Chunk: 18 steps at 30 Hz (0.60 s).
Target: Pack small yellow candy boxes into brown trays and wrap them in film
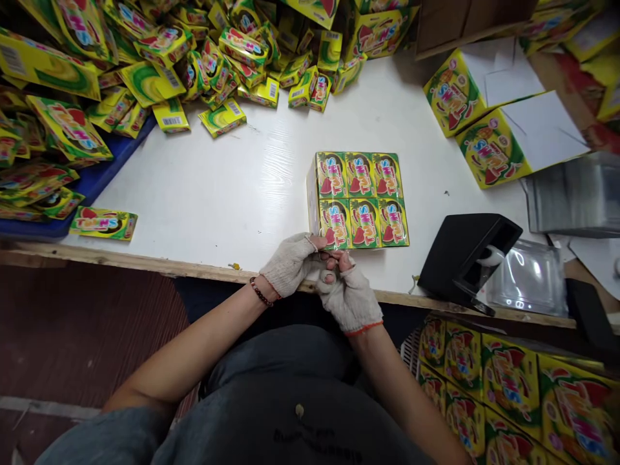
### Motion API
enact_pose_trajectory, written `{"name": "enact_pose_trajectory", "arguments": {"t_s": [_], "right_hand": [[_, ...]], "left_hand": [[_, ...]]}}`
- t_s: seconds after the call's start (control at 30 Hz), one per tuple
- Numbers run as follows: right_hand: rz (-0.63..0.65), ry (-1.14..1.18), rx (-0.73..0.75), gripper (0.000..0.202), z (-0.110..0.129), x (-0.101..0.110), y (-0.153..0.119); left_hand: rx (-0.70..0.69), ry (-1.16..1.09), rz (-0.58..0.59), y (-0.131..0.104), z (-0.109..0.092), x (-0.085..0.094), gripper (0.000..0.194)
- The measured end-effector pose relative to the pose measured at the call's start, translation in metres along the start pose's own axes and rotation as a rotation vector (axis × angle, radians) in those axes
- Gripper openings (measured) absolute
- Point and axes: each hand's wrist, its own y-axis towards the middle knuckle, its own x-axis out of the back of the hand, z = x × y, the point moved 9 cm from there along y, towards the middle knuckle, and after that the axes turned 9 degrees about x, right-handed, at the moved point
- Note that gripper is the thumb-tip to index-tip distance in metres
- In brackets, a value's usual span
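A block of several small yellow-green boxes printed with fruit stands on the white table in front of me, packed in two rows with a glossy sheen on top. My left hand, in a fingerless knitted glove, is at the block's near left corner, its thumb against the edge. Just beside it, my right hand, gloved the same way, has its fingers curled and pinched near that corner. The fingertips of both hands almost meet. Whatever is between them is too small to make out.
Loose small boxes are heaped at the back left, partly over a blue tray. Right are two larger cartons, a black tape dispenser and clear plastic covers. Packed cartons sit below the table's wooden edge.
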Motion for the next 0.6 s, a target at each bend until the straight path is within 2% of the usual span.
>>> {"name": "enact_pose_trajectory", "arguments": {"t_s": [0.13, 0.27, 0.43, 0.53, 0.6], "right_hand": [[-0.004, -0.030, 0.071, 0.040, -0.004, -0.003, 0.003], [-0.005, -0.109, 0.146, 0.042, -0.008, 0.000, 0.007], [-0.093, -0.089, 0.308, 0.039, 0.021, 0.016, 0.009], [-0.042, -0.118, 0.356, 0.035, 0.041, 0.015, 0.008], [0.013, -0.115, 0.325, 0.033, 0.044, 0.009, 0.008]], "left_hand": [[0.029, 0.027, 0.070, 0.003, 0.001, -0.007, 0.029], [0.065, 0.020, 0.049, 0.012, 0.007, -0.004, 0.024], [0.014, -0.066, 0.015, 0.021, 0.008, -0.003, 0.021], [-0.014, -0.069, -0.055, 0.018, 0.007, -0.001, 0.023], [0.006, -0.043, -0.058, 0.015, 0.008, -0.005, 0.027]]}}
